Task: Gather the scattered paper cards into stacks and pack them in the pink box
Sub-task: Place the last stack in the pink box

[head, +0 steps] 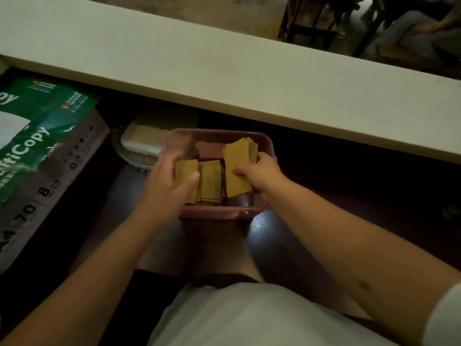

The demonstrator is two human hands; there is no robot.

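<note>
Right hand (259, 173): fingers curled around a tilted stack (237, 168) of brown cards, thumb pressed on its top face; the stack sits over the right part of the pink box (214, 212), its far end raised toward the box's far wall. Left hand (169, 181): closed around a second card stack (185, 171) at the box's left side, thumb on top, fingers behind it. Between the two, a third stack (210, 181) lies in the box, not held, just beside the left one. Box rests on a dark surface, below the edge of a pale counter (224, 71). Left of the box: a clear container (139, 146) with pale contents, touching or nearly touching the box wall. Further left: a green-and-white copy-paper carton (37, 158).
</note>
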